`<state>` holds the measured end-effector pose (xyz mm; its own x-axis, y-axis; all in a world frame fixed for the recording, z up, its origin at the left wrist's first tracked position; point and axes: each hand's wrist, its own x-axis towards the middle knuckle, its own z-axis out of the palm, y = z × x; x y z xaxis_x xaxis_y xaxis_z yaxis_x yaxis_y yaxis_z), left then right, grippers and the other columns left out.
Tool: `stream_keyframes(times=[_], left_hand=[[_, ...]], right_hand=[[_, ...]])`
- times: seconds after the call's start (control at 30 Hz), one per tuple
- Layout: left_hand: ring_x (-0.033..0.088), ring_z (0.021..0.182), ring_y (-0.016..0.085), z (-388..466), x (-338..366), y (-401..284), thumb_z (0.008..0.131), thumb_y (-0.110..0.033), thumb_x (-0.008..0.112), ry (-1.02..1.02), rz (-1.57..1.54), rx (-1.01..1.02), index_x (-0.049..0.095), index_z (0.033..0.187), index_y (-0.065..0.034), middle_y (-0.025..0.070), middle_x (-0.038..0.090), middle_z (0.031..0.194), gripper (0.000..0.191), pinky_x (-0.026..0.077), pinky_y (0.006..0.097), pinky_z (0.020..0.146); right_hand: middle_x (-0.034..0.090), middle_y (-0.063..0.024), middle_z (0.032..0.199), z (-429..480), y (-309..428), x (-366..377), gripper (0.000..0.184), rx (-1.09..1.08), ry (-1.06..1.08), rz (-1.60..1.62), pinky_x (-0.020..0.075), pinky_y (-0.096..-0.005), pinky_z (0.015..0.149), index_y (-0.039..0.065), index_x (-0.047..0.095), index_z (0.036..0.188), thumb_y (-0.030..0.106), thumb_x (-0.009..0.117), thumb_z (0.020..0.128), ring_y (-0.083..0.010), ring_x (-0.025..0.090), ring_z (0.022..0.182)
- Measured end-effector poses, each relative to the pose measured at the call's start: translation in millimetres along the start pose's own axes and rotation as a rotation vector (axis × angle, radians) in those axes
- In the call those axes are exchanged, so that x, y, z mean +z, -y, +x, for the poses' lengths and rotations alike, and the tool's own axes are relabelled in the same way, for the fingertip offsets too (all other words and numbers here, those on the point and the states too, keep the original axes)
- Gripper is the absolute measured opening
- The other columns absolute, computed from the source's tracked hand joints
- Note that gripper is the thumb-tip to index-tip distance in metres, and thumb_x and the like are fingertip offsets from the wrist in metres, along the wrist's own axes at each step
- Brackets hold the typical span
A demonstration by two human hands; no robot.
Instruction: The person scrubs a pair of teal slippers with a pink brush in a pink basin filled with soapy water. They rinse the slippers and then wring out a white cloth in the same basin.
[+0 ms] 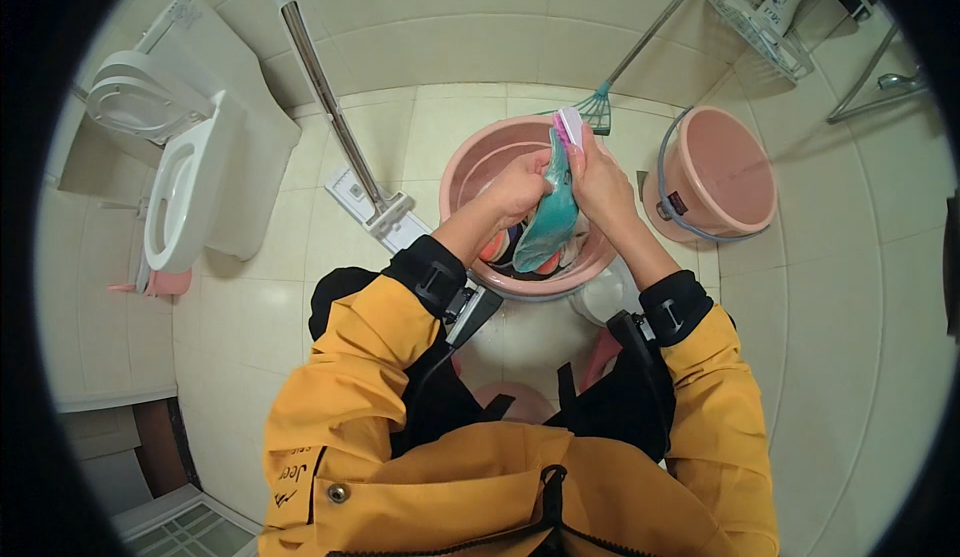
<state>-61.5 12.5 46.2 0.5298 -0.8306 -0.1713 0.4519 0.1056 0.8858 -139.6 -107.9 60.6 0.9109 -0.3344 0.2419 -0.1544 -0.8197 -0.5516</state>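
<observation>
Over a pink plastic basin (469, 159), my left hand (519, 186) grips the edge of a wet teal slipper or insole (551, 219); which of the two I cannot tell. My right hand (602, 182) holds a white scrubbing brush with pink bristles (570, 128) against the upper end of the teal piece. Orange, dark and pale items, perhaps footwear, lie in the basin below, partly hidden by the teal piece and my hands.
A pink bucket (709, 171) with a grey handle stands right of the basin. A flat mop (382, 219) and a toilet (217, 144) are on the left. Behind the basin, a teal broom-like tool (598, 107) leans on the wall. A wire shelf (761, 28) holds bottles at upper right.
</observation>
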Motion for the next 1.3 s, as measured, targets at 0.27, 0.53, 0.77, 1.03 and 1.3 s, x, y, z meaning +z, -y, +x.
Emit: stream_keyframes(times=[0.27, 0.53, 0.77, 1.03, 1.3], left_hand=[[0.054, 0.095, 0.017, 0.3, 0.8, 1.6, 0.067, 0.014, 0.037, -0.012, 0.033, 0.044, 0.045, 0.118, -0.0024, 0.0078, 0.055, 0.104, 0.053, 0.044, 0.0287, 0.082], [0.054, 0.098, 0.018, 3.9, 6.3, 8.8, 0.066, 0.015, 0.037, -0.054, -0.002, -0.001, 0.043, 0.120, -0.0030, 0.0077, 0.054, 0.109, 0.058, 0.043, 0.0295, 0.085], [0.054, 0.097, 0.018, 4.4, 1.8, 9.9, 0.068, 0.014, 0.038, -0.043, 0.000, 0.008, 0.044, 0.118, -0.0029, 0.0073, 0.055, 0.107, 0.053, 0.044, 0.0281, 0.083], [0.055, 0.094, 0.016, 1.5, 2.1, 5.6, 0.068, 0.014, 0.037, -0.056, 0.040, 0.017, 0.043, 0.120, -0.0035, 0.0068, 0.055, 0.108, 0.055, 0.043, 0.0268, 0.083], [0.056, 0.093, 0.015, -2.8, -3.4, -9.9, 0.071, 0.012, 0.040, 0.028, -0.018, 0.025, 0.042, 0.121, -0.0033, 0.0057, 0.056, 0.106, 0.052, 0.044, 0.0279, 0.084]], right_hand=[[0.054, -0.0274, 0.100, -3.2, 2.1, -0.9, 0.048, 0.077, 0.085, -0.039, 0.0424, -0.0445, 0.076, -0.003, 0.029, 0.127, 0.027, 0.034, 0.091, -0.0408, 0.054, 0.090], [0.056, -0.0254, 0.097, 0.3, 1.2, -2.7, 0.048, 0.028, -0.012, 0.111, 0.0425, -0.0451, 0.074, -0.001, 0.031, 0.127, 0.029, 0.035, 0.090, -0.0407, 0.055, 0.087], [0.057, -0.0250, 0.097, -2.4, 1.3, 1.7, 0.047, 0.026, -0.046, 0.127, 0.0424, -0.0443, 0.075, 0.000, 0.030, 0.128, 0.027, 0.036, 0.090, -0.0396, 0.055, 0.088], [0.055, -0.0278, 0.096, -0.6, 0.8, -2.7, 0.048, 0.040, -0.004, 0.098, 0.0420, -0.0457, 0.074, -0.003, 0.031, 0.126, 0.029, 0.036, 0.090, -0.0394, 0.054, 0.088], [0.054, -0.0323, 0.092, 7.1, -22.6, -16.9, 0.054, -0.057, 0.004, 0.155, 0.0434, -0.0446, 0.075, 0.002, 0.031, 0.129, 0.037, 0.037, 0.088, -0.0406, 0.055, 0.087]])
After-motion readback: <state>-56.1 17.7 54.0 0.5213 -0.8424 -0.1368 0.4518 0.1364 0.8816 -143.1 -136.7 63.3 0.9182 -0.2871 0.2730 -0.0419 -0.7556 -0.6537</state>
